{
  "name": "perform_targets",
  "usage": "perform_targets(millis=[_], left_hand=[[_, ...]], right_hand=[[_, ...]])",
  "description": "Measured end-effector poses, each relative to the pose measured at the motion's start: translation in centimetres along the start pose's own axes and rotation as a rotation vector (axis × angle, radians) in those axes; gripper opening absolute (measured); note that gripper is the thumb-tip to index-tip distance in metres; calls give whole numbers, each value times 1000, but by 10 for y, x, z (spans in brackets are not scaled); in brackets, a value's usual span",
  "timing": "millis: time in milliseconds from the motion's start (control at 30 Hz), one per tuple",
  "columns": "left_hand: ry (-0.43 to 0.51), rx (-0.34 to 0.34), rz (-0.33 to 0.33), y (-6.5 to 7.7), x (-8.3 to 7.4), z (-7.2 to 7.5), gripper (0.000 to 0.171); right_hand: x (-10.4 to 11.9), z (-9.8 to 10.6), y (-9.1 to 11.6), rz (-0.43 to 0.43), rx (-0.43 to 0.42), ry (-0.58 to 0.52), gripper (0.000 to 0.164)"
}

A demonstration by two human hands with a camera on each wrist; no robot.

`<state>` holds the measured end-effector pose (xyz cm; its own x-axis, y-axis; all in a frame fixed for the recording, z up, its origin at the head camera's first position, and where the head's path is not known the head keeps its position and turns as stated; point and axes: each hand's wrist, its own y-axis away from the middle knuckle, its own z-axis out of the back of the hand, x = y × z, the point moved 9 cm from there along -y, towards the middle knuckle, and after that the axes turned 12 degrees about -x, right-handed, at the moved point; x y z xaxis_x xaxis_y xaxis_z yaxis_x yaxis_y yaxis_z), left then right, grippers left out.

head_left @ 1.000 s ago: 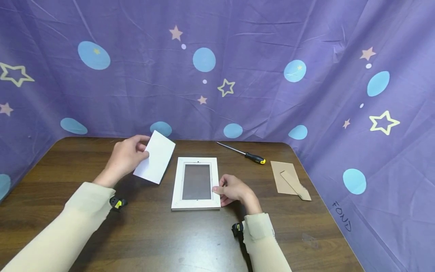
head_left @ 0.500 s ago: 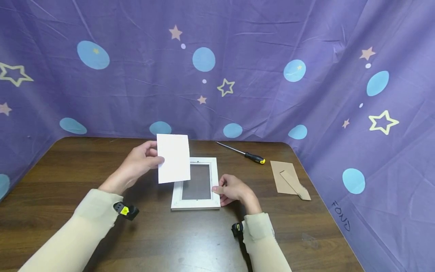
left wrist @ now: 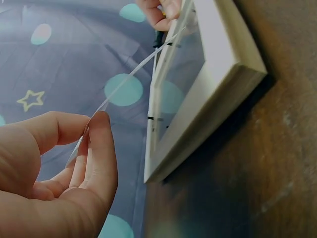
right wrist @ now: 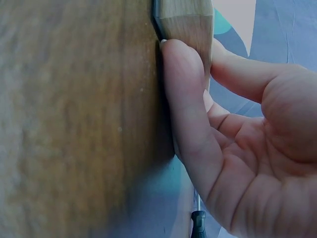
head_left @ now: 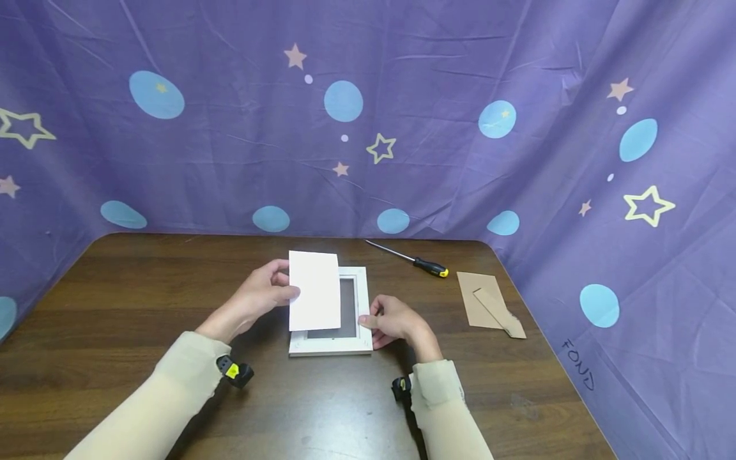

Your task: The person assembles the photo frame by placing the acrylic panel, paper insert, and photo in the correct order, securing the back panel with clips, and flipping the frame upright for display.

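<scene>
Left hand (head_left: 257, 299) pinches a rectangular white paper sheet (head_left: 315, 291) above a rectangular white wooden frame (head_left: 361, 287); right hand (head_left: 398, 321) grips the frame's edge.
Positioning appears the step; next likely calls for squaring the 2.

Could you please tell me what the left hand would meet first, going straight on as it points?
Past the paper it pinches, the left hand would probably meet the white frame first, though depth is unclear and it might pass over.
</scene>
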<state>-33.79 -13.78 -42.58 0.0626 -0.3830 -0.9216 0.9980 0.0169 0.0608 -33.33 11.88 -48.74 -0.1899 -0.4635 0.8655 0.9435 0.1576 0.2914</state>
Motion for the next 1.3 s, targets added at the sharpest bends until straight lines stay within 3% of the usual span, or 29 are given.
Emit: perform_targets(millis=[467, 900, 1300], left_hand=[[-19, 19, 23, -2, 15, -21, 71], [-249, -36, -64, -8, 17, -22, 73], [-408, -118, -190, -9, 7, -30, 73]], right_hand=[[0, 2, 0, 6, -8, 33, 26], [0, 2, -1, 7, -10, 40, 26], [1, 2, -1, 7, -13, 49, 25]])
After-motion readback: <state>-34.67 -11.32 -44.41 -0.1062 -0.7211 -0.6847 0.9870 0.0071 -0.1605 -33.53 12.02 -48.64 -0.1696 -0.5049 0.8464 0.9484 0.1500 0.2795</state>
